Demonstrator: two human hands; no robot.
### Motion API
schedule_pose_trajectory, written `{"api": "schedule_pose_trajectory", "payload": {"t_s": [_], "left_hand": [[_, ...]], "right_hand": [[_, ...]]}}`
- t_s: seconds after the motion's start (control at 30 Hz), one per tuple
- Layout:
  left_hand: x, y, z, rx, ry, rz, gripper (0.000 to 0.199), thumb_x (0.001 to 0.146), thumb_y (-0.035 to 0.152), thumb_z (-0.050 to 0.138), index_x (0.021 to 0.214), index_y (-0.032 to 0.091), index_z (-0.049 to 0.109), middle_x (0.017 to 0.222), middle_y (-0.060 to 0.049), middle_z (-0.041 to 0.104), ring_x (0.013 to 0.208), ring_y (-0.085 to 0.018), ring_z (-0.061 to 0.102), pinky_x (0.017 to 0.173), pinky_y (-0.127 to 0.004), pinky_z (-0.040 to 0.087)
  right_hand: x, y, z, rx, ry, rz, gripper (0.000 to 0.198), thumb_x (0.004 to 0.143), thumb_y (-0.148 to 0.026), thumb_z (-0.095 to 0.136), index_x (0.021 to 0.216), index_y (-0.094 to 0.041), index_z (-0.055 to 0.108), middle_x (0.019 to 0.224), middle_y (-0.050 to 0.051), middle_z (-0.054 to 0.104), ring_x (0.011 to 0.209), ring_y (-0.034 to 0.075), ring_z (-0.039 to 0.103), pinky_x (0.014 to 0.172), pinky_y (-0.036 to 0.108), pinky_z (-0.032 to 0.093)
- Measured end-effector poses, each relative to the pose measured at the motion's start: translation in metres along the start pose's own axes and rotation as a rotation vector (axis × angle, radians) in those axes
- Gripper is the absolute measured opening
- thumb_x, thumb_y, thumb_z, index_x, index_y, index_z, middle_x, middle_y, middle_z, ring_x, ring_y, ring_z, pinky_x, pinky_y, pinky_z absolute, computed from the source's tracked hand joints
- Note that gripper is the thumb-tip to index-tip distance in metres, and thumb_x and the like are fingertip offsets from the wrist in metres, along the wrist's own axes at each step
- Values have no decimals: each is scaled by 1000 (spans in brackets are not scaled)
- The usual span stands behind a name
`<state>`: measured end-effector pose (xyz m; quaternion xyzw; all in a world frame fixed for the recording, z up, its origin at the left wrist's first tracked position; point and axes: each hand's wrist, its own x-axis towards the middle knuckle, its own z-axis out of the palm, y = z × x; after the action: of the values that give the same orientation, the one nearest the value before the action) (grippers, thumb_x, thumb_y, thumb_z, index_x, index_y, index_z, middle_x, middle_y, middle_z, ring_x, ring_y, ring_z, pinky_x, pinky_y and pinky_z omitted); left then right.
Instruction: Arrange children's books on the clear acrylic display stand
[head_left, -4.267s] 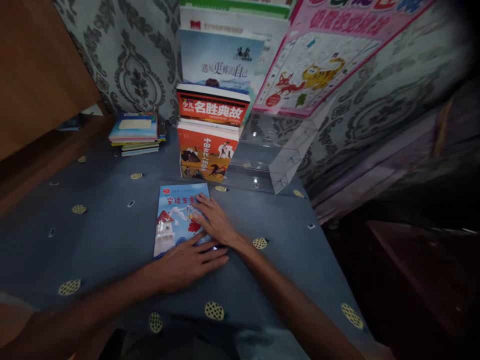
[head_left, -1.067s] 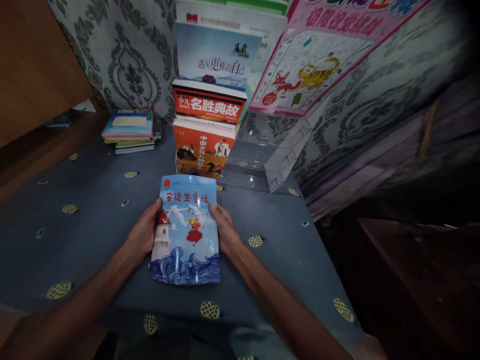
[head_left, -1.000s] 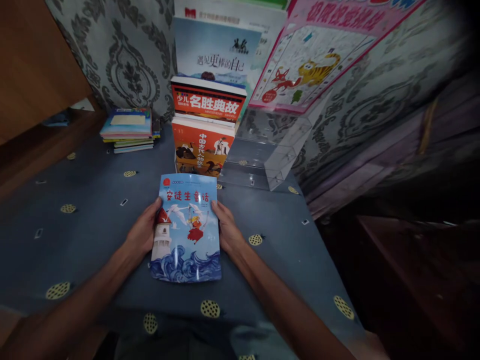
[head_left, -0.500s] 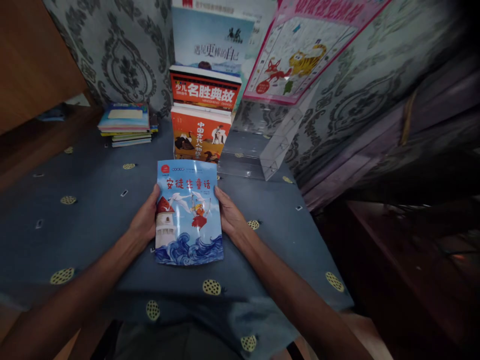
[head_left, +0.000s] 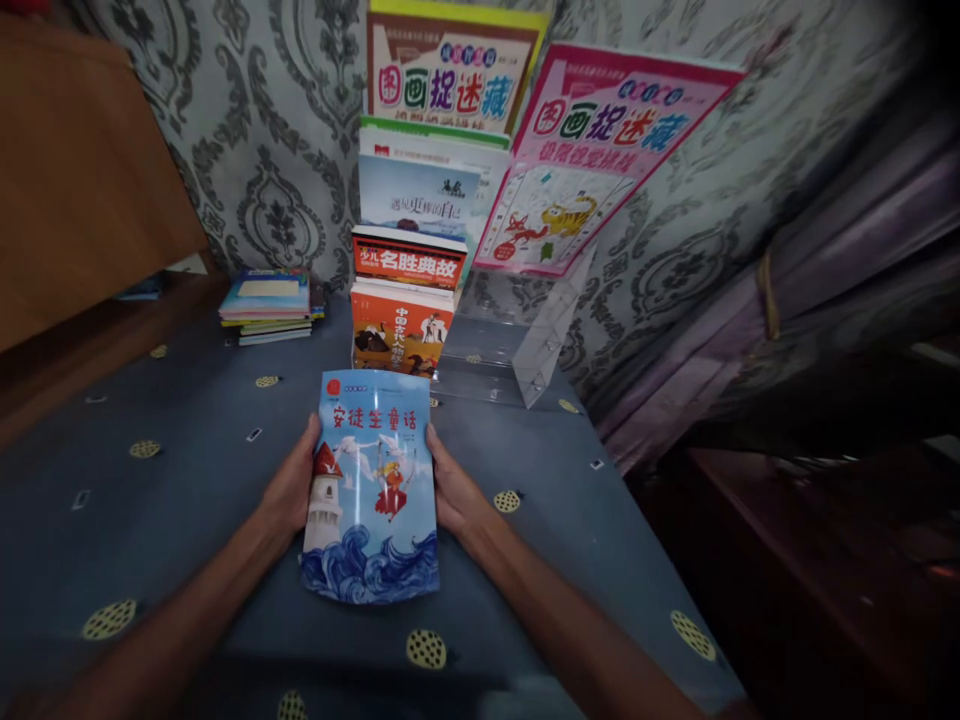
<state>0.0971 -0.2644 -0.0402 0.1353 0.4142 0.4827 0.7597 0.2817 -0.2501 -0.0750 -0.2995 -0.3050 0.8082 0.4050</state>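
Held blue book (head_left: pixel 371 490): 安徒生童话. Red book (head_left: pixel 409 262): 名胜典故. Pink poster (head_left: pixel 592 150): 图画捉迷藏.

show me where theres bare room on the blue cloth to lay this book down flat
Widest bare patch: the blue patterned tablecloth left of the left hand, in front of the flat stack of thin books. A narrower strip lies right of the right hand. It is crowded ahead, at the clear acrylic book stand.

Blue book (head_left: pixel 371 490): no longer flat on the cloth — now lifted, held at both side edges.
Left hand (head_left: pixel 289 490): off the cover — grips the left edge.
Right hand (head_left: pixel 452 492): grips the right edge.
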Motion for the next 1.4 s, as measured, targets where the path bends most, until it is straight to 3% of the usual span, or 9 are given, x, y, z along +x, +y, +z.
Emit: {"api": "schedule_pose_trajectory", "payload": {"t_s": [0.3,0.5,0.7,0.77,0.93,1.03,1.17,1.27,1.4], "left_hand": [[4,1,-9,27,60,76,51,94,57,53,117,14,70,95,-14,79,88,-31,77,81,-45,63],[9,7,-15,96,160,307,31,95,39,59,106,13,71,94,-11,79,83,-26,77,77,-37,63],[21,9,-24,228,176,383,35,80,19,71,114,18,65,94,-6,78,80,-22,76,79,-35,62],[25,9,-26,272,182,373,38,77,18,71,115,18,64,94,-5,78,81,-22,76,78,-34,62],[29,6,-29,271,161,385,47,72,8,64,118,21,65,101,-3,78,94,-21,75,81,-28,60],[31,5,-31,223,162,379,41,73,6,61,112,19,66,95,-4,78,91,-20,74,81,-27,59],[33,6,-32,171,123,358,33,73,7,66,105,17,64,86,-3,76,74,-18,73,76,-29,58],[32,7,-31,173,109,333,34,74,8,65,107,17,60,78,-2,74,62,-17,70,70,-30,58],[31,6,-31,176,114,350,33,75,9,64,106,18,59,74,0,73,58,-15,68,64,-27,57]], "right_hand": [[0,-1,-1,-66,-55,31,64,95,-70,41,120,-17,64,115,15,75,114,30,70,102,55,51],[5,7,-9,-130,53,-36,53,92,-64,53,119,-19,63,117,13,74,114,33,69,102,56,51],[3,-3,-15,-883,368,-530,67,92,-63,52,138,-15,53,144,19,55,138,34,48,117,56,34],[11,-6,0,-1176,317,-637,62,97,-59,46,141,-16,52,151,18,48,145,31,39,122,53,28],[62,9,55,-1517,-177,-557,53,105,-50,33,144,-19,52,154,10,49,148,21,37,124,44,26],[88,17,63,-1643,-147,-470,53,106,-45,35,148,-15,47,160,13,40,152,23,30,125,48,20],[94,5,38,-1705,-22,-412,56,104,-41,40,148,-6,45,153,21,48,146,28,40,122,48,24],[82,-5,12,-1739,112,-433,59,103,-46,41,148,-8,46,150,21,51,145,30,42,123,51,21],[42,1,-9,-1720,290,-399,67,102,-50,41,152,-7,39,162,23,32,153,33,24,123,55,18]]}}
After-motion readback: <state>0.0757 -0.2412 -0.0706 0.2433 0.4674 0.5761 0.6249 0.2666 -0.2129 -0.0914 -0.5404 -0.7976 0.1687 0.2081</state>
